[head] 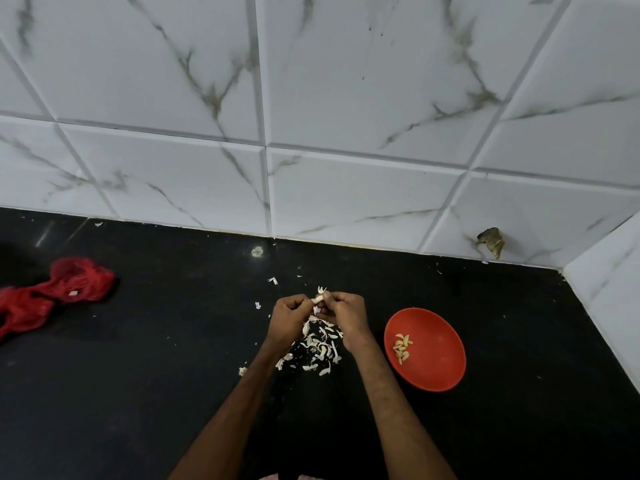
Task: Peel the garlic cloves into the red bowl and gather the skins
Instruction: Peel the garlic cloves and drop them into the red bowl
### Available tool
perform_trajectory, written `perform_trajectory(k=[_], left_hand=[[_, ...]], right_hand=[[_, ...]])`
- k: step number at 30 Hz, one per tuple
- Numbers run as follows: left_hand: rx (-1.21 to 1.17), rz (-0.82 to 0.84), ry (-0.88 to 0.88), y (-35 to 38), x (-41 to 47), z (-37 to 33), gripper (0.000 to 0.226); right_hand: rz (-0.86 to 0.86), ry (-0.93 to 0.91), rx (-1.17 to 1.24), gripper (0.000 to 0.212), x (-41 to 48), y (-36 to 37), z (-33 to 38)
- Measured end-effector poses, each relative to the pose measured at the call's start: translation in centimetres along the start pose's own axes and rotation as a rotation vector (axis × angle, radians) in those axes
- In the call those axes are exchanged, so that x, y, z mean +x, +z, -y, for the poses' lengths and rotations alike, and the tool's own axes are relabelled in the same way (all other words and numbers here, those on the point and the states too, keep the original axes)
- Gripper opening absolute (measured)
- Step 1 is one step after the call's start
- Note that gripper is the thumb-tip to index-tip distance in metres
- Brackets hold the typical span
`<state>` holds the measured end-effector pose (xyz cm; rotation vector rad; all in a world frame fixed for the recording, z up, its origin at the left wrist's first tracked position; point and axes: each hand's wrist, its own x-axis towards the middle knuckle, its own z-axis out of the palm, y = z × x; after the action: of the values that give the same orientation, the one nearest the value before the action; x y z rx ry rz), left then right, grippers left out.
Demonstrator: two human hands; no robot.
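- Both hands are up over the dark surface (173,375), knuckles close together, working one garlic clove (318,299) between them.
- The left hand (289,311) pinches the clove with its fingers (306,301) curled tight. The right hand (346,311) curls in from the other side, fingertips on the same clove.
- The detail is too small to be sure, but it looks as if the left steadies the clove while the right picks at the skin.
- Directly below the hands lies the pile of skins (320,348): loose papery flakes, with stray bits flung out toward the tiled wall (346,185).
- The red bowl (446,372) sits just right of the right forearm, with a small heap of peeled cloves (401,346) lying left of its centre.
- Far to the left on the surface is a crumpled red mesh bag (59,289), well apart from the work.
- How it handles: the clove is small, light and firm, and likely slick once bare. It is best pinched at the root end while the skin is tugged off from the tip.
- The skins weigh next to nothing and are brittle, so a quick sweep would scatter them. A slow rake with the edge of a cupped hand should gather them.
- My read: peeling is mid-way, and gathering is not yet begun.
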<state>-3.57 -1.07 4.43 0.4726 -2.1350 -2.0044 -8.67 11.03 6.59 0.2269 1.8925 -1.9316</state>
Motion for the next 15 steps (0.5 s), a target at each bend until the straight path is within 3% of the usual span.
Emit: perform_trajectory(k=[7,13,15], left_hand=[[0.041,0.007,-0.004,-0.06,0.11,0.14,0.034],[0.277,-0.116,-0.035,-0.11,0.24,0.43,0.037],[0.378,-0.090,-0.001,0.13,0.20,-0.31,0.036]], right_hand=[[-0.076,0.010,0.057,0.017,0.04,0.17,0.20],[-0.140,-0.167,-0.249,0.012,0.21,0.24,0.18],[-0.150,-0.219,-0.359,0.009,0.19,0.40,0.24]])
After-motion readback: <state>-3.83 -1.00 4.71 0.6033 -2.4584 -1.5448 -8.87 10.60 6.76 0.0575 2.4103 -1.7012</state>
